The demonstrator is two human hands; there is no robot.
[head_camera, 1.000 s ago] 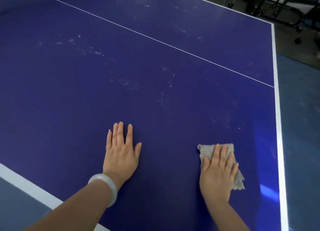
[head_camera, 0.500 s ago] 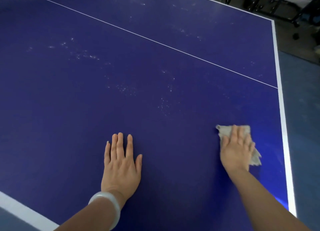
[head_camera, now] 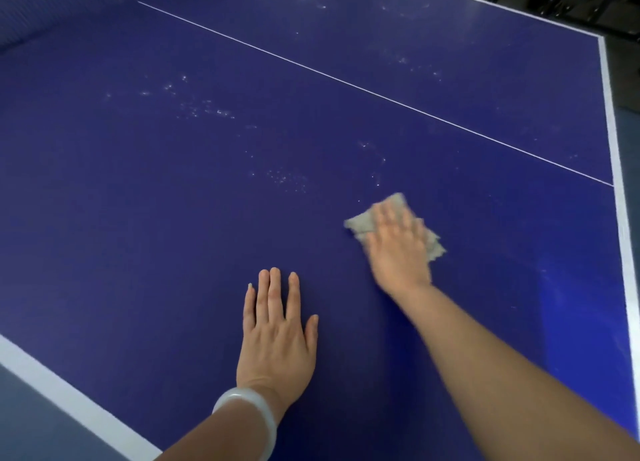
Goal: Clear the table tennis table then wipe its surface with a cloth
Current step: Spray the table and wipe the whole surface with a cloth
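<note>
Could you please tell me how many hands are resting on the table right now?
2. The left hand lies flat near the front; the right hand presses the cloth.

Blue table (head_camera: 173, 252); blurred grey cloth (head_camera: 360, 223), seemingly flat.

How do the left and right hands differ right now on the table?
The left hand lies flat on the bare blue table, fingers straight; the right hand presses a grey cloth onto it. The left hand looks sharp; the right hand is motion-blurred. The left wrist wears a pale bangle; the right wrist is bare. The right hand reaches farther from the near edge. Both lie palm down.
</note>
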